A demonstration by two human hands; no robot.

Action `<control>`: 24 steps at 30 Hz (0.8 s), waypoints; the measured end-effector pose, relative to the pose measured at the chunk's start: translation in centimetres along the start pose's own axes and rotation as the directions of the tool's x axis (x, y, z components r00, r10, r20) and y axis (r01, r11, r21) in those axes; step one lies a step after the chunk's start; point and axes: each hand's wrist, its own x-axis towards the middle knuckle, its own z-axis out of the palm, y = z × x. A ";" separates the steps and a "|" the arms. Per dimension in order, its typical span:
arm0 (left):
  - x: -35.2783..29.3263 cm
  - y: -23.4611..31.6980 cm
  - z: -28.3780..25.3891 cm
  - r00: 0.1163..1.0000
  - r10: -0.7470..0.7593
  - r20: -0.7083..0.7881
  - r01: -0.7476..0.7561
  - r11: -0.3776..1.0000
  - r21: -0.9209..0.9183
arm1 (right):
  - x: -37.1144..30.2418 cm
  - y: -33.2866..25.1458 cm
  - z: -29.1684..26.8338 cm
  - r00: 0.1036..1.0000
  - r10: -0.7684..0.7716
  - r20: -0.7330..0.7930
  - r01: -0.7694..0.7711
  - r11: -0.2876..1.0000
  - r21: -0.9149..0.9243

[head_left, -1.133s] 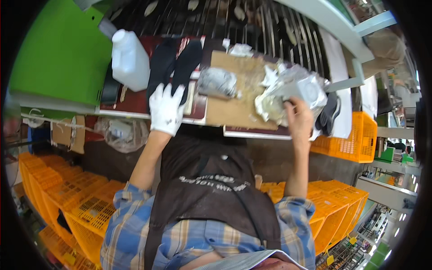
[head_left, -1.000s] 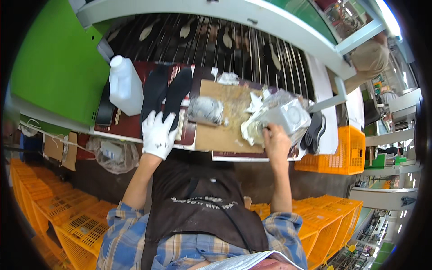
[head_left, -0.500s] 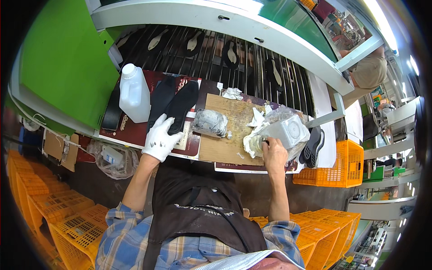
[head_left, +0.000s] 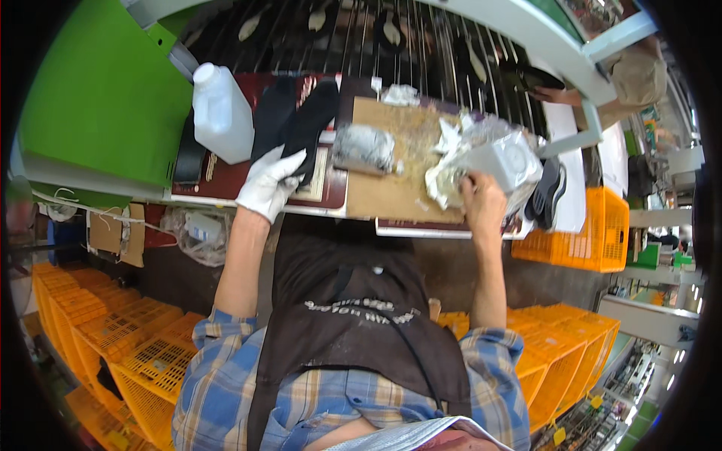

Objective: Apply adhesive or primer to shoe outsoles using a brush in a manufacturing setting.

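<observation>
White jug [head_left: 222, 116] is standing on bench [head_left: 232, 183]; right of it, we are pinching near end of right-hand black insole [head_left: 316, 116] in gloved left hand [head_left: 267, 186]. Grey-smeared block [head_left: 363, 148] is lying on cardboard [head_left: 406, 201]. Bare right hand [head_left: 485, 199] is touching crumpled wrapping [head_left: 442, 184]; grip unclear.

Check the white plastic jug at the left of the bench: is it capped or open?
Capped: a round white cap covers the neck of the white plastic jug. How full it is, I cannot tell.
</observation>
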 end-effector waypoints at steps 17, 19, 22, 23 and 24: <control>-6.4 -7.0 5.8 0.969 -0.178 0.173 0.186 0.982 -0.033 | -2.5 1.4 0.9 0.954 0.299 0.018 -0.263 0.806 0.531; -6.4 -7.5 5.8 0.968 -0.191 0.165 0.200 0.979 -0.038 | -2.5 1.7 1.3 0.933 0.355 0.061 -0.305 0.691 0.656; -6.6 -7.8 5.5 0.970 -0.192 0.150 0.205 0.976 -0.074 | -2.3 1.8 1.6 0.896 0.412 0.166 -0.342 0.401 0.850; -6.7 -7.9 5.4 0.969 -0.180 0.168 0.198 0.975 -0.100 | -2.0 1.6 1.7 0.863 0.451 0.228 -0.374 0.267 0.888; -6.7 -7.9 5.4 0.968 -0.168 0.184 0.193 0.973 -0.124 | -1.7 1.4 1.6 0.864 0.427 0.268 -0.354 0.135 0.925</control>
